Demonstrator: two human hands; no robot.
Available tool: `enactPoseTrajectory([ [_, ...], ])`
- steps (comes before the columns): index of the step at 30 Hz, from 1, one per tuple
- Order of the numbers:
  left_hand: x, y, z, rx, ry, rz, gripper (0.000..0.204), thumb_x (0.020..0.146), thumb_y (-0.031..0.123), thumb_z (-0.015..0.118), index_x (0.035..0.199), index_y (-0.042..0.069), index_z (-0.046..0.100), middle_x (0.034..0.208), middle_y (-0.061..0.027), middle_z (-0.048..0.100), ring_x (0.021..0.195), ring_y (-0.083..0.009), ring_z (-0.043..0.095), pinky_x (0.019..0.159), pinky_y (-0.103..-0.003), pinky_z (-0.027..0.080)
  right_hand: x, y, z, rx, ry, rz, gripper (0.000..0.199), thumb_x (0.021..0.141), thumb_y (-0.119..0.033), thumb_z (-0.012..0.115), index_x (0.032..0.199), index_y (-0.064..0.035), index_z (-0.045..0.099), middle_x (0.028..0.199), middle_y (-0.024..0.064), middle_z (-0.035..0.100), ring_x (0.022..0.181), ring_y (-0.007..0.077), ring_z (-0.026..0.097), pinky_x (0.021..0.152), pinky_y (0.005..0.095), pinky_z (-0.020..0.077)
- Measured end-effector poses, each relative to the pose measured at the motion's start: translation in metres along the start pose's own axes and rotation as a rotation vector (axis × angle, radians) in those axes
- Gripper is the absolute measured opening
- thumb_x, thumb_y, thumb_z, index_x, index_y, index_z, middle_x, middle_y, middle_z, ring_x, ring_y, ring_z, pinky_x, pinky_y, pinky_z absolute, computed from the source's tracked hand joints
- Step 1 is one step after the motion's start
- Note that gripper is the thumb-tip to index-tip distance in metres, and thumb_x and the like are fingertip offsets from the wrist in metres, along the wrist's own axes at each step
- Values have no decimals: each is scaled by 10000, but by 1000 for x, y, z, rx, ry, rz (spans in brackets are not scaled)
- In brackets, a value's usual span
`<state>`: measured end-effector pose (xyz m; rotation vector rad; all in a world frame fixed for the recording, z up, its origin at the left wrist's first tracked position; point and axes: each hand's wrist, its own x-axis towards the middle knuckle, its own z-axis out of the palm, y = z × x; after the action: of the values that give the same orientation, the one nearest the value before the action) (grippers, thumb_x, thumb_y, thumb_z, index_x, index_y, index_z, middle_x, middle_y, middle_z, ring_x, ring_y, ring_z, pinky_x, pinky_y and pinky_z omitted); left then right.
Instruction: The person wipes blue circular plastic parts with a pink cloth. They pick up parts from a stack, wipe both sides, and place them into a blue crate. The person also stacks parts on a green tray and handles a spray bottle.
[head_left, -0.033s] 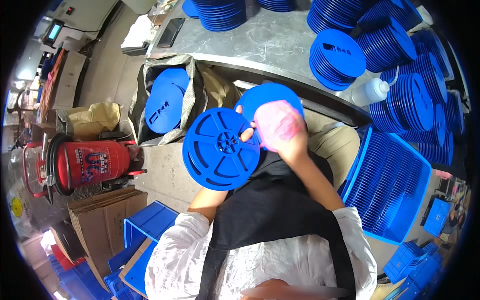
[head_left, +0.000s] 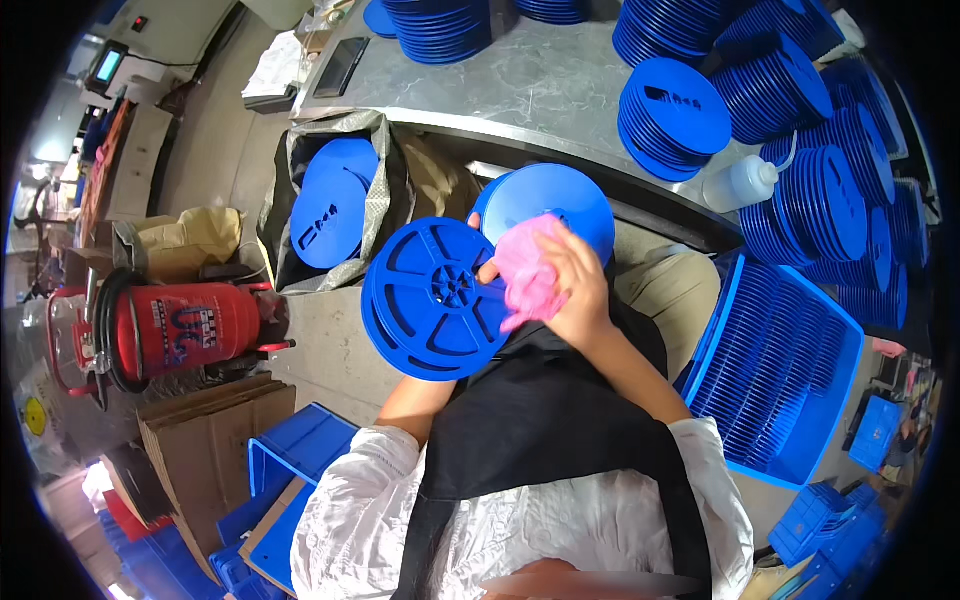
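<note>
In front of my lap, my left hand (head_left: 484, 270) holds a slotted blue plastic reel (head_left: 436, 298) from behind, with its thumb and fingertips showing at the reel's right edge. A second round blue flange lies under this reel. Beside it stands a smooth blue disc (head_left: 560, 195), with another disc edge behind; whether my left fingers grip it too is hard to see. My right hand (head_left: 582, 290) is closed on a crumpled pink cloth (head_left: 530, 275). The cloth lies over the lower left part of the smooth disc and meets the reel's right rim.
Stacks of blue discs (head_left: 675, 110) and a squeeze bottle (head_left: 735, 185) stand on the grey table (head_left: 520, 90). At right, a blue crate (head_left: 840, 370) holds rows of discs. A woven bag (head_left: 275, 215) with discs, a red fire extinguisher (head_left: 190, 325) and cardboard (head_left: 215, 430) are left.
My right hand and the pink cloth have shifted left and down, from the smooth disc's lower middle toward the reel. The reel has moved slightly left.
</note>
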<state>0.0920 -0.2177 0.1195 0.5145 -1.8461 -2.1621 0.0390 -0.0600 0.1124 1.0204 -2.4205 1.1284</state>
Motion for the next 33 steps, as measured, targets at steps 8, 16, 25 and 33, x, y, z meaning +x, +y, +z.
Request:
enactPoseTrajectory([
  [8,-12,8,-18,22,-136,-12,279,843,51,671,1116,18,625,1280,-88,581,1123,-230,563,961,-366,422,34,105,14,320,228,556,341,704,-140,733,1010,-10,657,921,143,688,870,238,674,780,357,519],
  [16,-20,19,-30,68,-243,22,265,841,56,673,1101,18,635,1278,-83,582,1135,-229,553,969,-367,413,23,11,-3,205,-295,-239,443,639,-100,723,1054,-70,569,1266,111,569,1262,331,458,1038,484,352],
  [25,1,14,-22,-16,-217,39,249,840,61,675,1084,18,646,1276,-77,584,1148,-228,542,978,-367,403,-15,107,-1,964,456,784,303,854,-185,618,1066,16,538,1116,80,606,1055,231,578,953,315,421],
  [33,27,5,-4,-59,-75,62,235,839,66,677,1069,19,656,1275,-72,585,1159,-227,532,986,-367,393,0,34,9,1288,326,553,350,782,-126,661,1100,-60,529,1068,71,552,1090,216,550,973,320,419],
])
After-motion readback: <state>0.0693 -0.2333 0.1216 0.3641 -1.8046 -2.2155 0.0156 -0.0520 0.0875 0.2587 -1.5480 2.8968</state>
